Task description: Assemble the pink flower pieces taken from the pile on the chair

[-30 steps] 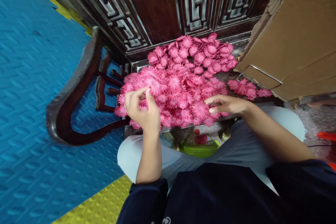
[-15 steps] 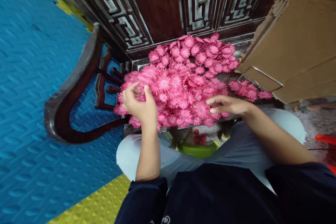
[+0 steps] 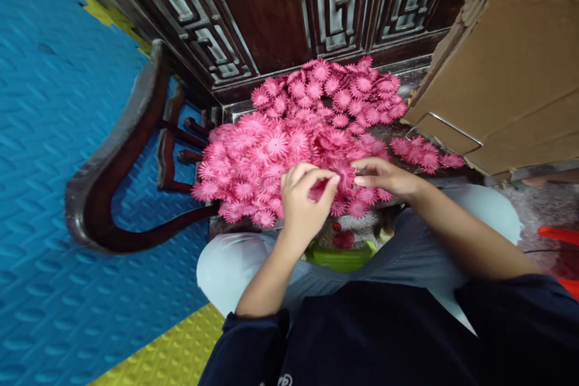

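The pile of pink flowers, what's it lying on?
The pile of pink flowers lies on a dark wooden seat; only its edges show, the middle is covered. Both hands, left hand and right hand, meet at its near edge.

Dark wooden chair seat point(image 3: 404, 78), heaped pink paper flowers point(image 3: 312, 126), cardboard box point(image 3: 511, 66)

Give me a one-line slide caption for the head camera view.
Left hand and right hand pinch one pink flower at the near edge of a flower pile on a dark wooden chair.

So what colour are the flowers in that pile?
Pink, clearest in the head view: flowers.
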Demonstrator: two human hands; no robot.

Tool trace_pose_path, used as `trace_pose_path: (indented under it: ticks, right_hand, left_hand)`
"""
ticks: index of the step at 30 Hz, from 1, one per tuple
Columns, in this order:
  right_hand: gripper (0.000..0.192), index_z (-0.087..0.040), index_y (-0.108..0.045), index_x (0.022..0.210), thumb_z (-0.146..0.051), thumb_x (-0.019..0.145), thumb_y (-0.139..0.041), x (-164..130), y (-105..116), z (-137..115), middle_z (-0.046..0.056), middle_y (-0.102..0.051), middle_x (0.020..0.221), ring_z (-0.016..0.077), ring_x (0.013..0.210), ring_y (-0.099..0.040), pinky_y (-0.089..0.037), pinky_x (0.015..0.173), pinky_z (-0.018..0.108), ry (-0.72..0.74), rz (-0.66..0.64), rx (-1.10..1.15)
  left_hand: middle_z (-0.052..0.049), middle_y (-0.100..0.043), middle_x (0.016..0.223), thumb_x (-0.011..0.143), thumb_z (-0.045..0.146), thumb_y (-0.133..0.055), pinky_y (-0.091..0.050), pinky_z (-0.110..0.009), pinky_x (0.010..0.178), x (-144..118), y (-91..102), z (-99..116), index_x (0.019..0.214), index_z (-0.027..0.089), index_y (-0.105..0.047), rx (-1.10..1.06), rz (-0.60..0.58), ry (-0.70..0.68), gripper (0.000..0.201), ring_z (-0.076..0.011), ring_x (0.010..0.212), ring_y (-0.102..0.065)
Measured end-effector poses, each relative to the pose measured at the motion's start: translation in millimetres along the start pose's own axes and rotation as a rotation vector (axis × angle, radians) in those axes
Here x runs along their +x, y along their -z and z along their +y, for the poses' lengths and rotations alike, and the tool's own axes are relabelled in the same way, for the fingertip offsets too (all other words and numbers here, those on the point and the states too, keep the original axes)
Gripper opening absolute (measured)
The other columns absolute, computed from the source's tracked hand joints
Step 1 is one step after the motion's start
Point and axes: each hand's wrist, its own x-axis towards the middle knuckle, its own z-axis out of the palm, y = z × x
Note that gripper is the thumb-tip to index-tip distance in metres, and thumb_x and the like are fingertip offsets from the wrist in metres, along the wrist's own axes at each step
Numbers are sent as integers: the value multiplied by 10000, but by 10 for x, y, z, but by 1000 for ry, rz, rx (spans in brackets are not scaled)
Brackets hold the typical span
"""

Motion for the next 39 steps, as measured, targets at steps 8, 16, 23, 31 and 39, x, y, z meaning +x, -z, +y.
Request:
trace_pose_path:
  ticks: [8,16,23,31,39]
  right_hand:
    - [266,-150,-536,728,-394,777,-627,4,-41,-62,-31,-445,663,90,631,-406,-321,608,244,60,-44,46]
    - [260,-148,-520,737,-385,789,-615,12,-56,-41,-36,-429,658,86,626,-388,-307,601,239,104,-59,59]
    - [269,-156,-505,719,-391,783,-618,0,-71,-42,-35,-424,652,90,620,-389,-311,603,250,61,-60,85]
    - [244,-166,-548,722,-384,766,-647,-5,-44,17,-26,-474,672,97,647,-419,-348,628,247,72,-4,118]
    - [244,-157,-583,757,-388,753,-664,-5,-45,10,-26,-496,683,97,659,-440,-362,646,246,70,-5,123]
  left_hand:
    - [1,-598,747,749,313,-675,-433,-278,698,-41,-130,1,809,210,-695,-275,-122,147,121,-118,706,-542]
    - [16,-571,679,717,349,-700,-422,-240,621,-21,-198,-35,726,199,-689,-478,-126,263,150,-94,635,-507]
    - [9,-542,704,789,383,-615,-422,-244,670,-21,-191,-59,759,183,-644,-507,-170,255,204,-109,686,-505]
    - [-21,-596,796,853,351,-526,-428,-264,743,-18,-199,-65,796,188,-641,-502,-188,263,208,-138,789,-551]
    - [0,-551,747,835,323,-554,-396,-237,708,-34,-216,-93,770,176,-633,-599,-205,328,179,-115,736,-514]
